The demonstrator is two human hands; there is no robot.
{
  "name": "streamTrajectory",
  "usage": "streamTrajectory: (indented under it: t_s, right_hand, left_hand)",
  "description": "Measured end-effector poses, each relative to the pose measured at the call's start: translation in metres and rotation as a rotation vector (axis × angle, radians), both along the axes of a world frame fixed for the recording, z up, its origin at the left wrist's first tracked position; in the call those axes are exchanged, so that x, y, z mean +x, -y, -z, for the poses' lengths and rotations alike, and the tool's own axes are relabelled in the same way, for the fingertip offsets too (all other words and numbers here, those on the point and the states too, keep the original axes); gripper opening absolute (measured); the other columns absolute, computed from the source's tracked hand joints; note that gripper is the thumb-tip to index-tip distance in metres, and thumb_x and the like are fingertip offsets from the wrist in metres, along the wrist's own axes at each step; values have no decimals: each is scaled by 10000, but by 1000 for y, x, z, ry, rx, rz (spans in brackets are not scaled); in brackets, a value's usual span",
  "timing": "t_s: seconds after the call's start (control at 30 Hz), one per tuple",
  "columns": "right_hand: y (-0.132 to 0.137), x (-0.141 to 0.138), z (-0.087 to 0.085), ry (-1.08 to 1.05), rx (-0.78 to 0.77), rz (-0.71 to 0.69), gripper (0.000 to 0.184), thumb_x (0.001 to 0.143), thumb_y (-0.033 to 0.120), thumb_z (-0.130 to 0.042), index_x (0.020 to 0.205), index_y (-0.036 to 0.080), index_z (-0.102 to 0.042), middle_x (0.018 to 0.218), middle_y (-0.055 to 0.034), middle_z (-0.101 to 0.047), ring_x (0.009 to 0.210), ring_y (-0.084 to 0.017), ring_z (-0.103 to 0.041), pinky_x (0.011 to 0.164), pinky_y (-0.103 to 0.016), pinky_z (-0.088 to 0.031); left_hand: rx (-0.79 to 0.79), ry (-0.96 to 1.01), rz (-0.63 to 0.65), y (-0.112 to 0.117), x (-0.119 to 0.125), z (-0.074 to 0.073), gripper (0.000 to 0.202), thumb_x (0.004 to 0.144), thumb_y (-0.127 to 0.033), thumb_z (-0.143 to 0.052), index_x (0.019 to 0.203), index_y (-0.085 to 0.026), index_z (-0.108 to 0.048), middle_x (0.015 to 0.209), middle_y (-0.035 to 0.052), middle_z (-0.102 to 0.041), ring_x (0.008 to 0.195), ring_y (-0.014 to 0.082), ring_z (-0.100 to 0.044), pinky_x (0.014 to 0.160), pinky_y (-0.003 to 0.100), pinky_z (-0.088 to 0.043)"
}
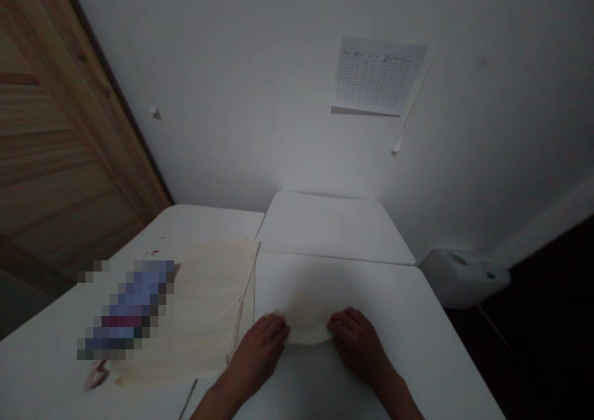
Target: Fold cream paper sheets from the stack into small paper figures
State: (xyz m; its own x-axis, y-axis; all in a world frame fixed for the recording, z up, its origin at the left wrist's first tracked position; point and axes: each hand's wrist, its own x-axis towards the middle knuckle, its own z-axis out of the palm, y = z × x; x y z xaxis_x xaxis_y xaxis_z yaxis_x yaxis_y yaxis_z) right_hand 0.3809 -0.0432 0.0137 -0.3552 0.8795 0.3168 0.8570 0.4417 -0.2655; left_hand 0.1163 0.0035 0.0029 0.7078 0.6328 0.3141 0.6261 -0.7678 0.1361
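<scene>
Two bare hands rest on the near part of a white surface (417, 321), one at each side of a small pale cloth (306, 321) that lies flat, just ahead of the person. The left hand (262, 346) has its fingers bent down over the cloth's left edge, and the right hand (357, 339) does the same at the right edge, so the cloth's rounded near rim shows between them. Both thumbs are hidden and the light is dim, so I cannot tell whether either grip is truly clenched on the fabric or only pressing it down

Just left of the left hand lies a larger cream cloth (204, 308), spread flat, with a thin cord (244, 302) running along its right border. It sits across the seam where this surface meets a second white surface (204, 219) on the left. A few small red marks (154, 253) show on that one, beyond the cloth's far corner. A third white surface (331, 225) stands behind, pushed up against the wall

High on the wall hangs a printed sheet (375, 77) with a grid of lines, too blurred to read. A wooden door (51, 141) fills the left side of the room. Down to the right, beside the surface and well apart from the hands, stands a white container (464, 274)
</scene>
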Motion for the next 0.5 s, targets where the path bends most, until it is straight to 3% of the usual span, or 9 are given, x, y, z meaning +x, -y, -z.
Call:
streamTrajectory:
  t_s: [0.13,0.23,0.37,0.5]
  right_hand:
    - [0,-9,0,-55,-2,-29,284,846,73,-531,1056,235,-634,1079,-51,-661,992,-231,-558,886,-393,-452]
    - [-5,-12,3,-133,-23,-28,235,874,104,-536,1025,242,-652,1029,-39,-684,958,-213,-581,864,-367,-468]
    - [-15,-10,7,-245,-56,35,185,917,179,-517,1012,230,-667,905,-33,-711,854,-190,-618,792,-324,-499]
    - [-24,-7,8,-339,-116,134,209,892,228,-567,1080,213,-659,994,-53,-710,896,-196,-640,840,-332,-503]
  left_hand:
    - [-102,78,-23,0,4,-10,207,789,-70,-532,924,-199,-622,980,76,-637,936,251,-590,873,419,-499]
    - [-184,122,-45,-4,6,-14,156,806,-101,-535,874,-204,-629,938,67,-633,915,242,-592,839,393,-504]
    - [-271,228,-106,-9,6,-15,154,903,-225,-492,939,-214,-641,908,63,-641,872,217,-608,784,345,-508]
    - [-335,279,-165,-11,8,-19,213,926,-299,-480,826,-203,-642,843,56,-636,836,212,-610,761,330,-502]
